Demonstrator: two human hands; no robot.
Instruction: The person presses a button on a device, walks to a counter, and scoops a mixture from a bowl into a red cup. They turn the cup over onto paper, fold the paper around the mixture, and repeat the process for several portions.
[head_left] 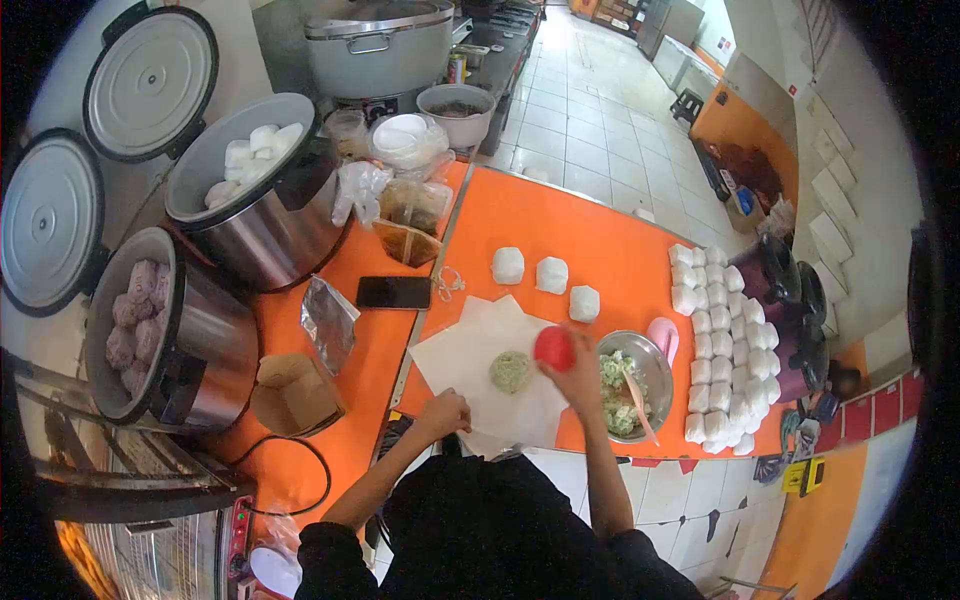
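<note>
Wrapping paper sheets (460,356) lie spread at the table's front, with a round pale-green rice mound (510,371) on top. Just right of the mound, my right hand (578,378) grips a small red bowl (554,347), slightly blurred. My left hand (446,413) is curled closed at the paper's lower left edge; what its fingers hold, if anything, is hidden. To the right stands a metal bowl (661,385) of green-and-white rice mixture (616,372), a spoon (638,405) leaning in it. Three white wrapped packets (551,275) sit beyond the paper.
Many white packets (722,345) are stacked along the right side. At left, two open cookers (230,330) hold wrapped packets. A phone (394,292), a foil pouch (329,325) and a cardboard box (296,396) lie on the orange table (610,230). A pink object (662,337) touches the metal bowl.
</note>
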